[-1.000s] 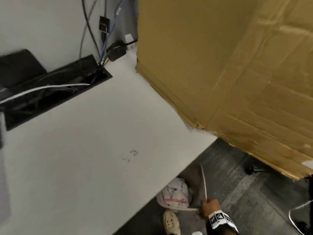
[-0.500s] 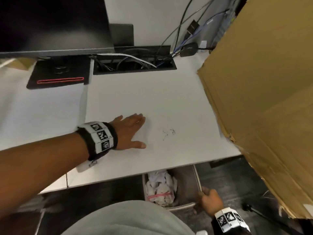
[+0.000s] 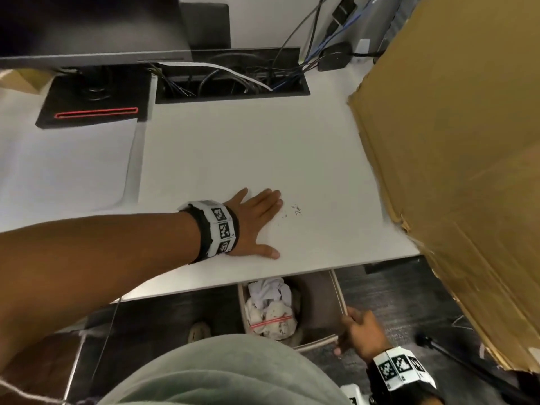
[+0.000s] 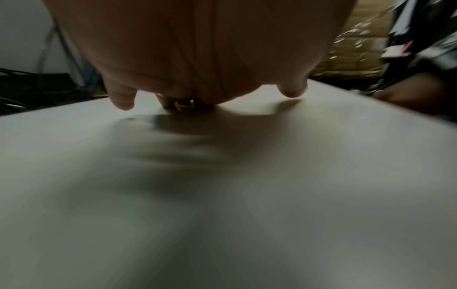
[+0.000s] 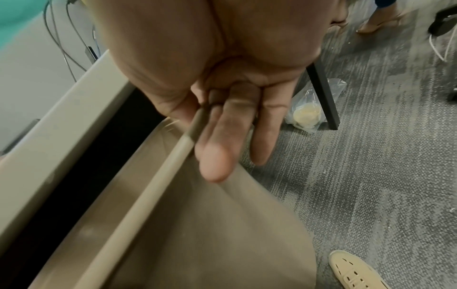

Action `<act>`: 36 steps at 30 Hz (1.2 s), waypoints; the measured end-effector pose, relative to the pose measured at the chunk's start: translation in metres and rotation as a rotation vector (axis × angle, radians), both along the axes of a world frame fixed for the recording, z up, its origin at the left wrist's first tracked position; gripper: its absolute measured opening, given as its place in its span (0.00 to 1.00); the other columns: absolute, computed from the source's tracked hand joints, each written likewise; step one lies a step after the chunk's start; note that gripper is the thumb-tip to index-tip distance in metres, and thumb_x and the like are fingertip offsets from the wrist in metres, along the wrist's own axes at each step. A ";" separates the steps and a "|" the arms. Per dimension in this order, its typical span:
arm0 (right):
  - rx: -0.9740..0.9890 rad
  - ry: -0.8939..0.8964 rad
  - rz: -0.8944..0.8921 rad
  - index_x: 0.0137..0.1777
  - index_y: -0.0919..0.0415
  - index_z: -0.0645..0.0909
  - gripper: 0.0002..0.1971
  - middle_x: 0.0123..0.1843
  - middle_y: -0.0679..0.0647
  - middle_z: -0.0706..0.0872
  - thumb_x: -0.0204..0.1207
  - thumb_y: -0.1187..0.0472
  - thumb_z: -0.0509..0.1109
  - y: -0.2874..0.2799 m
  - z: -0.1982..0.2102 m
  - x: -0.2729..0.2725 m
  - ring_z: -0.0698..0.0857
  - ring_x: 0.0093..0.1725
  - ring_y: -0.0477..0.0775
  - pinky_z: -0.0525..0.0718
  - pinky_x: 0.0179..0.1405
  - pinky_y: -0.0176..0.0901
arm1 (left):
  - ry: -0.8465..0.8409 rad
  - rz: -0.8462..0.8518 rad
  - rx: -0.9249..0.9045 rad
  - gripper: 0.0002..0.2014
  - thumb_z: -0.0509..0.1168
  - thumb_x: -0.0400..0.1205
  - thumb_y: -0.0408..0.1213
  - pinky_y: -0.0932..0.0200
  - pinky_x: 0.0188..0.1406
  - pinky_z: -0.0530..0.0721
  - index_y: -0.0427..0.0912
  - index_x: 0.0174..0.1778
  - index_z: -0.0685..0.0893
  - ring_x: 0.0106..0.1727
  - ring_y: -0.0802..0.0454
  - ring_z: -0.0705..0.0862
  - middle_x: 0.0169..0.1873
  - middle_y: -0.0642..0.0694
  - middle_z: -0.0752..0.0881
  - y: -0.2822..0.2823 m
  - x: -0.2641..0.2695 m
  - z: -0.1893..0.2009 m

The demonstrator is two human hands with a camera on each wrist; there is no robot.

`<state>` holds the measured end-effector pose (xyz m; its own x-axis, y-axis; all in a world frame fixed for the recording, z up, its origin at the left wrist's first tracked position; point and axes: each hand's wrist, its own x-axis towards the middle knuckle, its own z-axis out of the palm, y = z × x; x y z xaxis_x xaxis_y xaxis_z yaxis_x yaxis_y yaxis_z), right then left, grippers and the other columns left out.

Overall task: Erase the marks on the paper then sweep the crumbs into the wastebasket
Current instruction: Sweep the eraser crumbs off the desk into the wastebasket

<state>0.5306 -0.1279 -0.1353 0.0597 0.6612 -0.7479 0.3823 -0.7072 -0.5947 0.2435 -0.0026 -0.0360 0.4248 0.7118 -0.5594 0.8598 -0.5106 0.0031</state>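
Small dark eraser crumbs (image 3: 294, 211) lie on the white desk (image 3: 233, 147) near its front edge. My left hand (image 3: 263, 220) lies flat on the desk just left of them, fingers straight, fingertips (image 3: 277, 198) almost at the crumbs. In the left wrist view the left hand (image 4: 197, 58) is spread over the desk. A beige wastebasket (image 3: 338, 290) with crumpled paper inside stands below the desk edge, under the crumbs. My right hand (image 3: 355, 325) grips its right rim. In the right wrist view the right hand (image 5: 210, 136) pinches the wastebasket (image 5: 148, 195) rim between thumb and fingers.
A white sheet of paper (image 3: 64, 165) lies at the desk's left. A large cardboard box (image 3: 453, 141) walls off the right side. A monitor (image 3: 87, 24), its black base (image 3: 93, 106) and a cable tray (image 3: 230, 83) line the back. A shoe (image 3: 200, 331) rests beside the basket.
The head view has swung left onto the desk. My left hand came into view and slid right, close to the crumbs. My right hand still holds the basket rim.
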 end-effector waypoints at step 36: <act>0.008 0.090 0.034 0.51 0.72 0.81 0.12 0.28 0.68 0.85 0.85 0.72 0.55 -0.004 0.026 0.020 0.84 0.22 0.63 0.85 0.21 0.45 | 0.010 0.263 0.045 0.53 0.42 0.72 0.77 0.43 0.81 0.40 0.42 0.81 0.30 0.82 0.51 0.34 0.81 0.46 0.32 0.055 0.008 0.010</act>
